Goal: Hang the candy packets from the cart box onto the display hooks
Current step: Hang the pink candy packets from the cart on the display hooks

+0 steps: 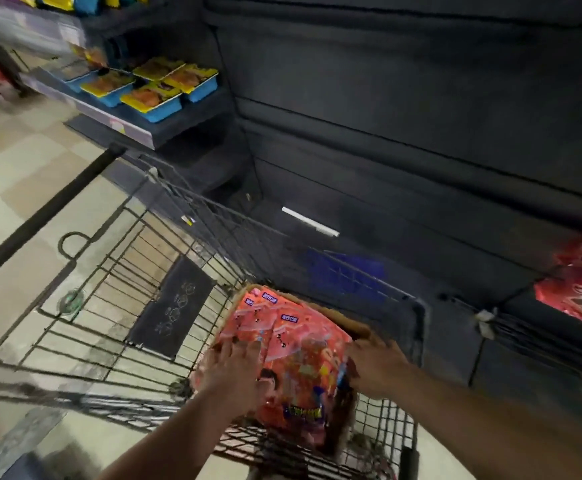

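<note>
Left hand (234,372): fingers straight and spread, laid flat on the near left part of the top packet, holding nothing. Bare forearm enters from the lower edge.

Right hand (374,368): set against the right edge of the same stack, back of the hand up. Its fingers are hidden behind the packets and blurred, so I cannot tell whether it grips them or only touches.

Candy packets (293,348): pink-red, glossy, with small blue labels near their far ends and a blue-and-yellow band near the close end. They are stacked and overlapping, filling the box to its top and lying between the two hands.

Cardboard box (350,322): brown, open-topped, with only its far rim and right corner showing past the packets. It sits in the near right corner of the cart.

Cart (109,306): dark wire basket. A dark panel (171,313) with faint chalk-like marks lies on its floor, just left of the box.

Display wall (421,116): dark, ribbed with horizontal bars, rising directly beyond the cart. A white strip (310,221) is fixed low on it.

Red packets (580,282): against the wall at the far right edge, heavily blurred and well apart from the box.

Blue trays (151,95): yellow-rimmed, in a cluster on a shelf (119,124) at the upper left.

Floor (12,161): pale checked tiles.
</note>
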